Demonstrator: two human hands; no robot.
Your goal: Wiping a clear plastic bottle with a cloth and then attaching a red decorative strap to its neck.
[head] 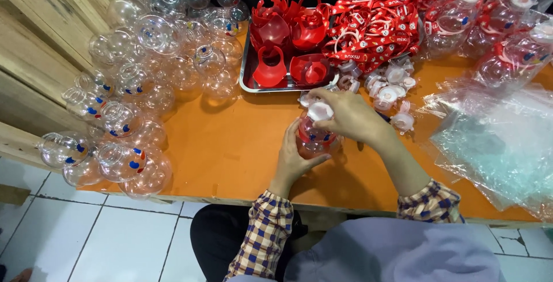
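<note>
Clear plastic bottles [138, 80], round-bodied with small blue and red printed marks, lie heaped along the left of the orange bench [230, 149], against a wooden pallet [40, 46]. Next comes a steel tray [253, 83] of red plastic collars [288, 40]. In front of it, near the middle of the bench, the left hand [294, 158] is closed round the lower body of one bottle [315, 138] that has a red band about its neck. The right hand [345, 115] comes over the top, its fingers gripping a white cap [320, 110] at the bottle's mouth. To seat a cap well, I judge the bottle wants holding upright and steady while the cap goes on square, not tilted. Right of the hands lie loose white caps [389, 89] and a pile of red straps [374, 28] with white print. Farthest right, finished bottles sit in clear bags [501, 34], and flat empty bags [501, 144], faintly greenish, are spread over the bench end.
</note>
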